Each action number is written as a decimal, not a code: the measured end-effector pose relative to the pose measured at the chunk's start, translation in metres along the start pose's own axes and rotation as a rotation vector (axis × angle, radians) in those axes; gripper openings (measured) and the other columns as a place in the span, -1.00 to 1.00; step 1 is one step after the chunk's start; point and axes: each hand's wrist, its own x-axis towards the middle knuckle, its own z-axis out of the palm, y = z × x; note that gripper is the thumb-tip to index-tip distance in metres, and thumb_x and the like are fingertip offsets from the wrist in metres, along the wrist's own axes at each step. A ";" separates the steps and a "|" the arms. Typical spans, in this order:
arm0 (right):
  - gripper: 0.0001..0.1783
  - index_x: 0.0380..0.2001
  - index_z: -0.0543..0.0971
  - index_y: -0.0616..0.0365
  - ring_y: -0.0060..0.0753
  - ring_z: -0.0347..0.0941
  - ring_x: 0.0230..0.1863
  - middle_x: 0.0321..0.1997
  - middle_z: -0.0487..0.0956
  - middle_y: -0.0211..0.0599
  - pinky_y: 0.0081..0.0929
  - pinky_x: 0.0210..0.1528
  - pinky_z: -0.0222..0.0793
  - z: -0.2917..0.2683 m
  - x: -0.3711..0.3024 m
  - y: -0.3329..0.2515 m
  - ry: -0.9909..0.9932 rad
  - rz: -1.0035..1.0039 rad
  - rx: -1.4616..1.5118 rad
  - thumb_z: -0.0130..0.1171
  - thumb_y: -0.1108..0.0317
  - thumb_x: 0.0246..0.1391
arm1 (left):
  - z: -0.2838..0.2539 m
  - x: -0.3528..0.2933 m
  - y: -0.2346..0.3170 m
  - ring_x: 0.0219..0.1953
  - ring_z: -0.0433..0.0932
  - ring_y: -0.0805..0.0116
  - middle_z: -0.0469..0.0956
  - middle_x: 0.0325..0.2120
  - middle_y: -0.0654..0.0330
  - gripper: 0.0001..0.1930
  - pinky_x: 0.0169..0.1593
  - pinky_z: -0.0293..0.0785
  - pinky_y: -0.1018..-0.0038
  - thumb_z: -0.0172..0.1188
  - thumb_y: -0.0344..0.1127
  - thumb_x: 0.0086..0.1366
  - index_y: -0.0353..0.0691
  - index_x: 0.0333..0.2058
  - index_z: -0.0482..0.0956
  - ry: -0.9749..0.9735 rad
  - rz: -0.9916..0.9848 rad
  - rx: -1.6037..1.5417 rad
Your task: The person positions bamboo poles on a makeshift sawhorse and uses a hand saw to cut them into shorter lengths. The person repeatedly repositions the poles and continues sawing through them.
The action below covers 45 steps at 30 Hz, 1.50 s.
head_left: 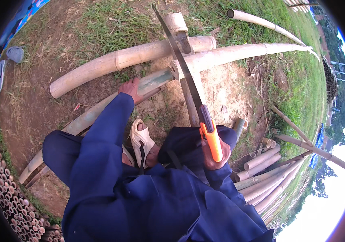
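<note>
Outdoor worksite: bare dirt (237,97) with patchy grass (112,24), trees (337,117) and bright sky off to the right. Saw (190,78) is in my right hand (210,161), fingers closed round its orange handle (211,143). Blade points up and away from me, tip leaning left. It crosses in front of the long pole (237,56) near that pole's left end; can't tell if it touches.

Left hand (131,88) is on top of the green pole (154,82), palm down. Can't tell how tight the fingers are. Green pole slants from lower left up to just beside the long pole's end; can't confirm contact there. Thick pole (100,67) lies beyond it, slanting much the same way. Bamboo post (175,22) sticks up past that, by the blade.

Pale sandal (143,143) on my foot, between the knees. Bamboo stack (3,173) lower left, cut ends showing; more poles (261,157) piled right of me. Grey shoes (0,76) far left.
</note>
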 end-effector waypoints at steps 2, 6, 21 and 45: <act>-0.78 -0.23 0.71 0.26 -0.05 0.66 -0.47 -0.41 0.69 -0.10 -0.32 -0.37 0.54 -0.021 -0.018 -0.007 0.094 -0.012 -0.093 0.42 0.46 0.01 | -0.033 0.004 0.003 0.09 0.59 -0.16 0.62 -0.02 -0.16 -0.07 0.21 0.48 0.05 0.57 -0.01 -0.10 -0.20 0.24 0.37 -0.202 -0.016 -0.120; -0.70 -0.16 0.73 0.31 -0.28 0.63 -0.48 -0.48 0.67 -0.20 -0.40 -0.33 0.53 -0.055 -0.059 0.016 0.313 0.091 -0.207 0.33 0.33 0.10 | -0.046 0.006 -0.018 0.10 0.62 -0.14 0.63 0.02 -0.21 0.00 0.21 0.50 0.09 0.55 0.12 -0.15 -0.26 0.24 0.38 -0.284 0.049 -0.136; -0.76 -0.30 0.62 0.22 -0.14 0.53 -0.52 -0.56 0.55 -0.09 -0.19 -0.35 0.46 -0.060 -0.190 0.194 0.622 0.537 -0.310 0.33 0.24 0.16 | -0.012 -0.030 -0.023 0.18 0.55 -0.18 0.54 0.16 -0.12 -0.01 0.29 0.43 -0.02 0.61 -0.02 -0.11 -0.11 0.30 0.34 -0.099 -0.034 -0.020; -0.55 0.05 0.61 0.02 -0.10 0.71 -0.15 -0.20 0.73 -0.17 -0.09 -0.13 0.59 0.011 -0.274 0.333 0.025 0.881 -0.271 0.38 0.17 0.08 | -0.147 -0.289 -0.126 0.08 0.61 0.34 0.68 0.03 0.08 -0.36 0.19 0.45 0.46 0.27 0.16 0.41 -0.34 0.15 0.63 0.447 -0.334 -1.737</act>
